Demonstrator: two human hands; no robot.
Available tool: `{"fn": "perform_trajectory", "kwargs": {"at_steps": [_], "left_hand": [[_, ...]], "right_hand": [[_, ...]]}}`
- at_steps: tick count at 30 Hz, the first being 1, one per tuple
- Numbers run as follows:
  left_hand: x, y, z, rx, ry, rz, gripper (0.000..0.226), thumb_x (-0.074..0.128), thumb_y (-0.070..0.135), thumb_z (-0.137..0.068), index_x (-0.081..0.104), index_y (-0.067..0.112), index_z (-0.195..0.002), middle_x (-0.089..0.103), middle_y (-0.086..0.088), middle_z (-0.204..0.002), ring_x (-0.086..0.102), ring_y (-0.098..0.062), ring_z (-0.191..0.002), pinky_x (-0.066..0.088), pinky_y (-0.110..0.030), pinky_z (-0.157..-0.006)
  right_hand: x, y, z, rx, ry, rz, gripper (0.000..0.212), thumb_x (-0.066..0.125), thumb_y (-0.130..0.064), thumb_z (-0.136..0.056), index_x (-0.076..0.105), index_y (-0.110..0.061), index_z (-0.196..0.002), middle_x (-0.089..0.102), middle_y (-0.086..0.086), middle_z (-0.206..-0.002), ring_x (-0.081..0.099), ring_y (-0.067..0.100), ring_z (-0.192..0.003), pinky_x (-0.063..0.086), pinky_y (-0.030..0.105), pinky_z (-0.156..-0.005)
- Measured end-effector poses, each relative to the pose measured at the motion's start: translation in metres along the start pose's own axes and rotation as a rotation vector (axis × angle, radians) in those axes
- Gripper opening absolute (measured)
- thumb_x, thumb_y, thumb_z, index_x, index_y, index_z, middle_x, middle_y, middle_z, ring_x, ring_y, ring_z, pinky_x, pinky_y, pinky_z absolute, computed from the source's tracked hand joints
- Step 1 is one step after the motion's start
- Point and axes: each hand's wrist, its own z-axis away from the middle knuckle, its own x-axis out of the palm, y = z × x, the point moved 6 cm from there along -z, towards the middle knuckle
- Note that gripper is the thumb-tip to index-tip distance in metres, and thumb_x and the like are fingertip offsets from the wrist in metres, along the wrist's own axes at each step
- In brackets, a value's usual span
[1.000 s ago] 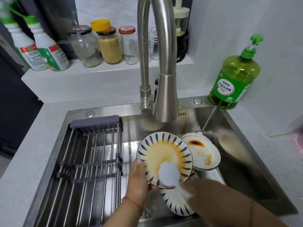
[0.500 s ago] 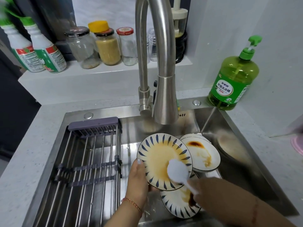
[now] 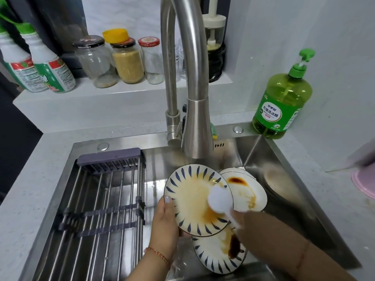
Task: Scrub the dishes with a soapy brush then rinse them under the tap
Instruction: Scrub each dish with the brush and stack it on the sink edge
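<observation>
My left hand (image 3: 164,224) grips the lower left rim of a tilted plate (image 3: 190,197) with blue leaf marks and a smeared brown stain, held over the sink (image 3: 284,159). My right hand (image 3: 249,224) holds a white brush (image 3: 220,199) whose round head presses on the plate's right side. A second stained plate (image 3: 247,191) lies behind to the right. A third plate (image 3: 215,254) with a dark sauce patch lies below. The steel tap (image 3: 196,126) hangs just above; no water shows.
A grey drying rack (image 3: 105,199) spans the sink's left half. A green dish soap bottle (image 3: 282,102) stands at the back right corner. Jars (image 3: 127,59) and two spray bottles (image 3: 36,67) line the ledge behind. Something pink (image 3: 365,183) sits at the right counter edge.
The brush head has moved up and to the right across the plate, from its lower middle to its right rim. My left hand keeps the same hold on the plate.
</observation>
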Motion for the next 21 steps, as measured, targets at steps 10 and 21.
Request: {"fn": "perform_trajectory", "kwargs": {"at_steps": [10, 21], "left_hand": [[0.007, -0.015, 0.012, 0.002, -0.036, -0.052, 0.032, 0.036, 0.042, -0.101, 0.063, 0.025, -0.098, 0.072, -0.010, -0.091, 0.069, -0.031, -0.085, 0.054, -0.061, -0.076], [-0.010, 0.005, 0.019, -0.050, 0.114, 0.079, 0.027, 0.037, 0.031, -0.102, 0.060, 0.018, -0.104, 0.067, -0.015, -0.098, 0.064, -0.029, -0.077, 0.053, -0.034, -0.048]], "right_hand": [[-0.014, -0.043, -0.007, -0.151, 0.177, -0.194, 0.051, 0.038, -0.023, -0.098, 0.027, -0.026, -0.148, 0.045, -0.001, -0.143, 0.042, 0.015, -0.129, 0.033, 0.021, -0.101], [-0.015, 0.050, -0.013, 0.236, 0.378, -0.599, 0.028, 0.068, -0.038, -0.079, 0.052, -0.018, -0.089, 0.061, 0.000, -0.077, 0.060, 0.014, -0.060, 0.057, 0.036, -0.062]]}}
